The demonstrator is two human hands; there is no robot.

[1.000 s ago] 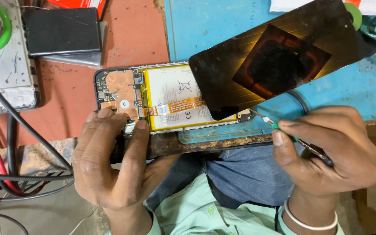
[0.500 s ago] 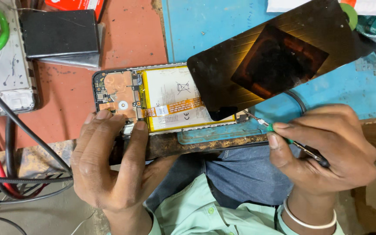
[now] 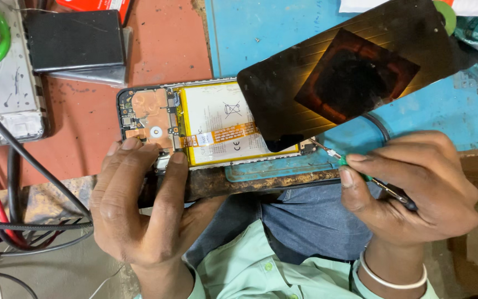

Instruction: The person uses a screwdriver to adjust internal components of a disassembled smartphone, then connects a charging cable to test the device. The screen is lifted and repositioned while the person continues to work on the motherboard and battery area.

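Head view: screwdriver (image 3: pixel 360 174) tip at phone (image 3: pixel 195 130) edge.

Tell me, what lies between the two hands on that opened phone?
In the head view, the battery lies between the left hand and right hand, partly covered by the lifted dark screen panel.

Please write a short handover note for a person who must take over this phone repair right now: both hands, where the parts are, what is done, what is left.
Left hand: fingers press down the near edge of the opened black phone frame at the bench edge.
Right hand: grips a thin green-handled screwdriver, tip at the frame's lower right corner.
Parts: the white, yellow-edged battery sits in the frame; the dark glass display panel lies folded out, tilted over the blue mat.
Done: phone is opened, display lifted off.
Left: battery and copper-coloured board area are in place.
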